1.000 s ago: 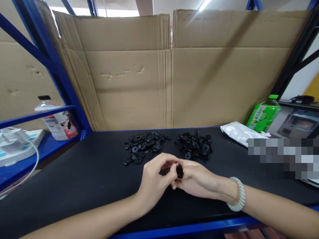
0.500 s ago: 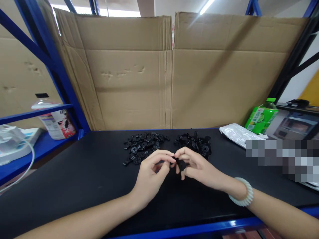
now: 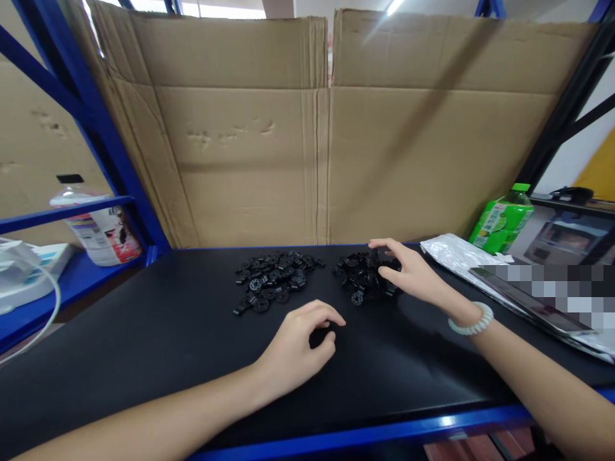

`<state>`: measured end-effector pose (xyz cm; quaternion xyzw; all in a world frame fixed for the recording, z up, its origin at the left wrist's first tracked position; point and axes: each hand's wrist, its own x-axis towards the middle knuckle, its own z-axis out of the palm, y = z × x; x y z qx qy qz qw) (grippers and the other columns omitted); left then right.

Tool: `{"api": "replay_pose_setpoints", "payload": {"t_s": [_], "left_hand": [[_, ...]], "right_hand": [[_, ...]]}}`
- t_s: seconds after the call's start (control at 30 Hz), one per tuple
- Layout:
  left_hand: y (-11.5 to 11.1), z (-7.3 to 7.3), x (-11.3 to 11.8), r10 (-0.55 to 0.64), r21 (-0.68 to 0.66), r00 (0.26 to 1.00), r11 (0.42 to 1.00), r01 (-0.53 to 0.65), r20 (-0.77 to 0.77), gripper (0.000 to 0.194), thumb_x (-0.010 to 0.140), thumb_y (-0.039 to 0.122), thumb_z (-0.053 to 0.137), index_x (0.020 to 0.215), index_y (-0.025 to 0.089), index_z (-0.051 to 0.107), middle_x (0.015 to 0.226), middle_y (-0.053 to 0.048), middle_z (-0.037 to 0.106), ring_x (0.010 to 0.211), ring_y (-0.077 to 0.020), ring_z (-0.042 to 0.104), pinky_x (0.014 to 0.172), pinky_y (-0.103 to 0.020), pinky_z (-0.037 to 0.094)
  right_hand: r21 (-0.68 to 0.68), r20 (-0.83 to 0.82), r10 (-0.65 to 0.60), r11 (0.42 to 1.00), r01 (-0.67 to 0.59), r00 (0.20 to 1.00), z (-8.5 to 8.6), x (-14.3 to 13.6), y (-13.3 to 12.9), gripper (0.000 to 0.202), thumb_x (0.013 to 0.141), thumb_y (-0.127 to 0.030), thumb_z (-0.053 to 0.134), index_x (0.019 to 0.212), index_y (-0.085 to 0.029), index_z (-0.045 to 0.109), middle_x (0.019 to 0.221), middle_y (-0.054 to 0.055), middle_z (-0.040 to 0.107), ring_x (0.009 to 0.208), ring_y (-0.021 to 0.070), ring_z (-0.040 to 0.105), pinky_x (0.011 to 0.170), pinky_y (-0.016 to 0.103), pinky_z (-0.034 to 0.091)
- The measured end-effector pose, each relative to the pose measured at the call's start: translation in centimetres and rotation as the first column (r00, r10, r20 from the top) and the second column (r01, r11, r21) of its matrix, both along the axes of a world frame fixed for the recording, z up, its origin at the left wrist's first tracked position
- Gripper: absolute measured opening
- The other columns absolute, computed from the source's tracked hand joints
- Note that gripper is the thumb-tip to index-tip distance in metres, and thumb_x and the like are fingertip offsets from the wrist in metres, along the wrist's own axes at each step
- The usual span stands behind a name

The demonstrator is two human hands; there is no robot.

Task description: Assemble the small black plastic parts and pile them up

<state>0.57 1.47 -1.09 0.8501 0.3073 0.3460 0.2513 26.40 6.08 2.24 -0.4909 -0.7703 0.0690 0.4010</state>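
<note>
Two heaps of small black round plastic parts lie on the black table top point(image 3: 168, 333): a flatter left heap point(image 3: 276, 282) and a taller right heap point(image 3: 362, 278). My right hand point(image 3: 406, 274), with a pale bead bracelet on its wrist, is stretched out over the right heap, fingers spread and touching the parts on its far right side. My left hand point(image 3: 298, 342) rests on the table in front of both heaps, fingers loosely curled and apart, with nothing visible in them.
Cardboard sheets point(image 3: 327, 134) wall off the back. A green bottle point(image 3: 502, 221) and a silvery bag point(image 3: 456, 253) sit at the right, beside a flat dark device point(image 3: 523, 298). At the left, blue shelving point(image 3: 72, 211) holds a white bottle point(image 3: 98, 227).
Both hands were together at the centre, working a small black part. The right hand has since moved forward and right onto the right heap; the left hand stayed low and lost contact with it.
</note>
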Motion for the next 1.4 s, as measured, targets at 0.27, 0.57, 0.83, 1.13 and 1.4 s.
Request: {"api": "replay_pose_setpoints", "payload": {"t_s": [0.27,0.57,0.83,1.13,1.4], "left_hand": [[-0.7,1.1,-1.3,0.379,0.41,0.779,0.895,-0.173,-0.5,0.018,0.087,0.02,0.053,0.099,0.01,0.062,0.1,-0.014,0.062,0.099,-0.0291,0.057,0.087,-0.043,0.051],[-1.7,1.3,-1.2,0.353,0.493,0.681,0.87,0.015,-0.642,0.008,0.089,0.014,0.051,0.088,0.013,0.059,0.083,-0.009,0.063,0.078,-0.0242,0.061,0.072,-0.036,0.054],[-1.1,0.8,-1.9,0.053,0.379,0.884,0.914,0.144,-0.464,0.022,0.092,0.008,0.044,0.103,0.015,0.062,0.1,-0.007,0.065,0.089,-0.0175,0.061,0.081,-0.026,0.051],[-0.6,1.0,-1.7,0.063,0.396,0.886,0.907,0.141,-0.46,0.018,0.091,0.013,0.052,0.102,0.012,0.067,0.102,-0.01,0.07,0.097,-0.0224,0.06,0.085,-0.031,0.051],[-0.9,1.2,-1.7,-0.037,0.315,0.99,0.946,0.079,-0.136,0.023,0.087,0.028,0.063,0.106,0.016,0.068,0.096,-0.007,0.07,0.085,-0.0171,0.065,0.08,-0.025,0.051]], "right_hand": [[0.242,-0.096,0.222,0.951,-0.194,0.97,-0.6,-4.4,-4.3,0.031,0.078,-0.004,0.045,0.099,-0.022,0.059,0.104,0.005,0.06,0.104,0.0205,0.055,0.092,0.038,0.042],[0.08,-0.113,0.365,0.93,-0.358,0.924,-2.0,-6.0,-5.4,0.025,0.081,-0.006,0.044,0.092,-0.023,0.058,0.096,0.003,0.059,0.095,0.0184,0.055,0.084,0.034,0.042],[-0.181,-0.388,0.227,0.931,-0.316,0.893,-2.1,-6.4,-4.7,0.016,0.078,-0.018,0.049,0.088,-0.023,0.061,0.086,0.002,0.059,0.081,0.0179,0.056,0.073,0.031,0.045],[-0.312,-0.434,0.223,0.872,-0.378,0.873,-2.1,-6.3,-5.1,0.013,0.075,-0.017,0.051,0.08,-0.021,0.063,0.076,0.0,0.055,0.07,0.0153,0.051,0.066,0.029,0.039],[-0.458,-0.653,0.22,0.648,-0.608,0.725,-2.2,-7.1,-5.2,0.01,0.077,-0.018,0.054,0.087,-0.021,0.054,0.085,0.0,0.055,0.075,0.0143,0.054,0.069,0.029,0.046]]}}
